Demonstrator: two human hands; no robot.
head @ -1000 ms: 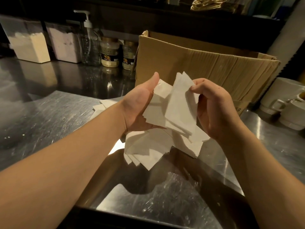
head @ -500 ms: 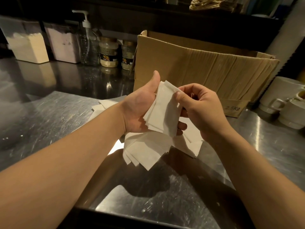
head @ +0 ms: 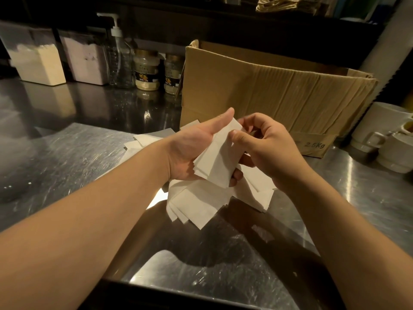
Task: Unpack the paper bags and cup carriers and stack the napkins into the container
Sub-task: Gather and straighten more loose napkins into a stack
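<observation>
A small stack of white napkins (head: 215,161) stands in my left hand (head: 192,151), gripped between thumb and fingers above the steel counter. My right hand (head: 266,148) pinches the same stack at its upper right edge with thumb and curled fingers. Beneath both hands a loose pile of white napkins (head: 196,202) lies spread on the counter. More napkins (head: 143,142) lie behind my left wrist. An open brown cardboard box (head: 268,90) stands just behind the hands; its inside is hidden.
The steel counter (head: 67,157) runs left and toward me. At the back left stand two powder bins (head: 38,61), a pump bottle (head: 119,57) and two jars (head: 147,72). White mugs (head: 386,139) sit at the right edge.
My right hand has pressed the raised napkin down onto the stack in my left hand. The fanned napkins have been squared into one tighter stack.
</observation>
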